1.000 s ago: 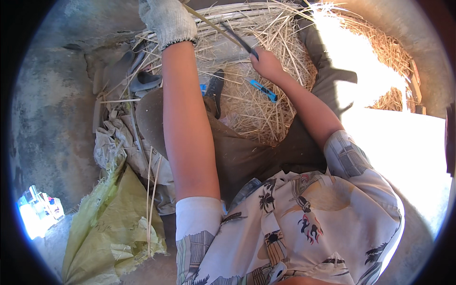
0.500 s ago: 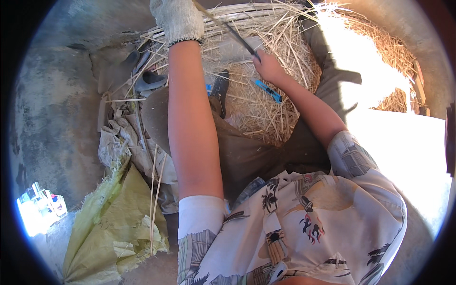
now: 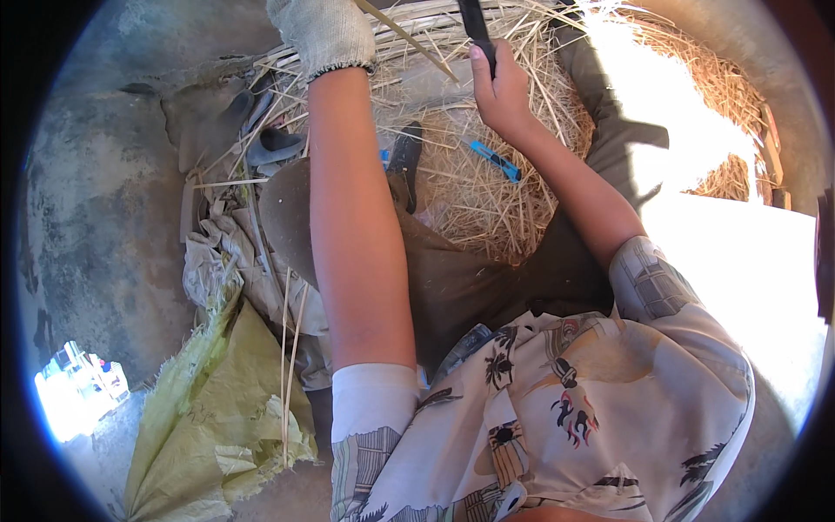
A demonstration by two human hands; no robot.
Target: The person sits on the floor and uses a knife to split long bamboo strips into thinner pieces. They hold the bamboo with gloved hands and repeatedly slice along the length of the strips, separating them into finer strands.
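Note:
My left hand (image 3: 322, 36), in a pale knitted glove with a dark cuff edge, reaches to the top edge of the head view, which cuts off its fingers. A thin tan strip (image 3: 409, 40), like split bamboo, slants out from beside the glove, its free end pointing toward my right hand. Bare and closed, my right hand (image 3: 504, 91) grips a knife (image 3: 474, 22) with a dark blade that runs up out of view. The thumb lies along its handle, apart from the strip. Below this hand a blue box cutter (image 3: 496, 162) lies on straw.
Loose straw and shavings (image 3: 487, 217) spread between my legs, with more straw (image 3: 722, 104) in bright sunlight at right. A dark shoe-like thing (image 3: 404, 157) stands near the middle. Grey footwear (image 3: 277, 146) and a torn yellow-green sack (image 3: 217, 409) lie at left, beside a concrete wall (image 3: 104, 209).
My right hand has moved slightly up and right, turning the knife from slanting along the strip to nearly upright. The strip's free end now shows apart from the blade. My left hand stays nearly in place.

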